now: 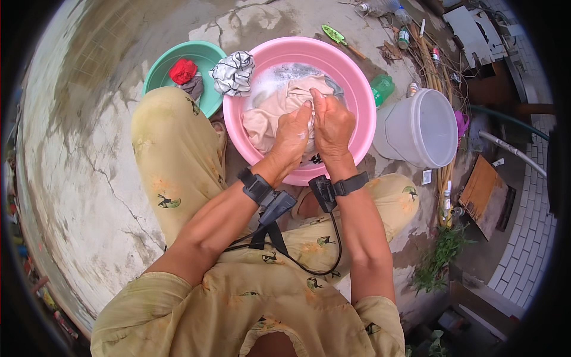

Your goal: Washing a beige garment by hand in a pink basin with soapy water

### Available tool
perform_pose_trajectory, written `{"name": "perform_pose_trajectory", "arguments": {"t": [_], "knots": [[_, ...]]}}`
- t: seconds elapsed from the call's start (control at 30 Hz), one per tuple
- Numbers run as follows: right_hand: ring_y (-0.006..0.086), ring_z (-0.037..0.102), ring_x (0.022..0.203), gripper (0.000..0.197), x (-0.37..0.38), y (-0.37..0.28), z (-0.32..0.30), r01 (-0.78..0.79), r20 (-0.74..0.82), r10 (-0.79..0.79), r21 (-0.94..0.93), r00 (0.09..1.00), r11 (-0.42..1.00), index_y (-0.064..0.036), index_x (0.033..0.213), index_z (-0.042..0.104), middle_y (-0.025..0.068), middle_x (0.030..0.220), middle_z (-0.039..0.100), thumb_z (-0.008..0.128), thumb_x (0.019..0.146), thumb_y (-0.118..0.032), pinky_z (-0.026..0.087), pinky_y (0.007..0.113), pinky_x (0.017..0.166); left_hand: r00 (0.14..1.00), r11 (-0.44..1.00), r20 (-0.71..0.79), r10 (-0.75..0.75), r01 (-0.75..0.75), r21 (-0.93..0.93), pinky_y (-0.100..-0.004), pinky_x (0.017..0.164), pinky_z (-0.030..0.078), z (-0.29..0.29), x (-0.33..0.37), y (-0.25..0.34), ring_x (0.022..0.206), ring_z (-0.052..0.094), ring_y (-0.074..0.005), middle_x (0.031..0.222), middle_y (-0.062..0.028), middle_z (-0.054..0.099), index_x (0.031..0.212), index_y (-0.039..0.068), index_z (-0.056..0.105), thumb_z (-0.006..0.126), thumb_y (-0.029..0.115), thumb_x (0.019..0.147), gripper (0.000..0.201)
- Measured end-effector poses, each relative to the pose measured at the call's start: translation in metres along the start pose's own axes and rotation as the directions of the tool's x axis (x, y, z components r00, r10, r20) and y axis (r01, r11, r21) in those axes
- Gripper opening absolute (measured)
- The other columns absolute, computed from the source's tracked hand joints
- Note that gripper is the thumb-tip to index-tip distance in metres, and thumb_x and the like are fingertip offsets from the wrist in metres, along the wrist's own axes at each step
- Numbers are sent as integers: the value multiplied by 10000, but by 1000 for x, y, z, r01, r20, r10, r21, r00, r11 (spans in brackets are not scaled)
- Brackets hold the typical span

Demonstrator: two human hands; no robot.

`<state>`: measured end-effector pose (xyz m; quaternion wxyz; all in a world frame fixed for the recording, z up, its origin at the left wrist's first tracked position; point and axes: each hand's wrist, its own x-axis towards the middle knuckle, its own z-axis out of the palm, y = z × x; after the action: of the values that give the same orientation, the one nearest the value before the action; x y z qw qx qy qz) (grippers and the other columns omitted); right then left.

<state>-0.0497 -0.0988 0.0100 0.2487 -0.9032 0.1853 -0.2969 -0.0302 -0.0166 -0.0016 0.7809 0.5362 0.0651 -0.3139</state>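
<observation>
A pale peach cloth (270,122) lies bunched in soapy water inside a large pink basin (361,128). My left hand (293,132) is closed on the cloth near the basin's middle. Right beside it, my right hand (332,122) grips the same cloth, its thumb uppermost. White suds (275,77) float behind the cloth, and a grey cloth (338,89) shows under its far right side. A white cloth with dark lines (233,74) hangs over the basin's left rim. The parts of the cloth inside my fists are hidden.
A green basin (156,68) at the left holds a red cloth (182,71) and a dark grey cloth (194,88). At the right stands a whitish bucket (410,128), with a green bottle (382,90) beside it. A green-bladed tool (335,34) lies beyond the pink basin.
</observation>
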Motion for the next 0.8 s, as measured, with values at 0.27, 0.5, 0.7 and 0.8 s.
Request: {"name": "perform_pose_trajectory", "arguments": {"t": [0.27, 0.5, 0.7, 0.8], "knots": [[308, 518, 452, 340, -2, 13, 6, 85, -17, -85, -28, 996, 996, -44, 575, 512, 147, 528, 508, 652, 837, -211, 405, 375, 441, 995, 996, 51, -90, 89, 7, -260, 628, 465, -7, 4, -15, 738, 543, -93, 791, -3, 557, 905, 72, 573, 480, 413, 932, 355], [312, 520, 455, 329, -10, -1, 2, 125, -32, -124, 38, 992, 991, -59, 583, 518, 142, 524, 506, 647, 842, -217, 406, 377, 444, 989, 976, 36, -145, 149, -158, -253, 611, 441, -6, -4, -3, 705, 527, -106, 804, -28, 564, 918, 22, 596, 460, 320, 938, 328], [304, 524, 458, 343, -17, -5, -1, 157, -68, -152, 71, 986, 985, -63, 570, 493, 137, 529, 514, 633, 851, -202, 395, 377, 435, 985, 972, 55, -164, 171, -163, -266, 592, 424, 0, -7, -2, 687, 500, -98, 798, -24, 564, 919, 5, 613, 496, 357, 924, 371], [277, 462, 437, 305, -11, 0, 4, 51, 1, -51, -2, 999, 999, -15, 602, 525, 149, 529, 481, 623, 862, -140, 376, 352, 437, 992, 992, 13, -125, 125, -33, -254, 590, 448, -7, -4, -6, 755, 549, -97, 834, -13, 574, 882, 66, 596, 472, 375, 942, 338]]}}
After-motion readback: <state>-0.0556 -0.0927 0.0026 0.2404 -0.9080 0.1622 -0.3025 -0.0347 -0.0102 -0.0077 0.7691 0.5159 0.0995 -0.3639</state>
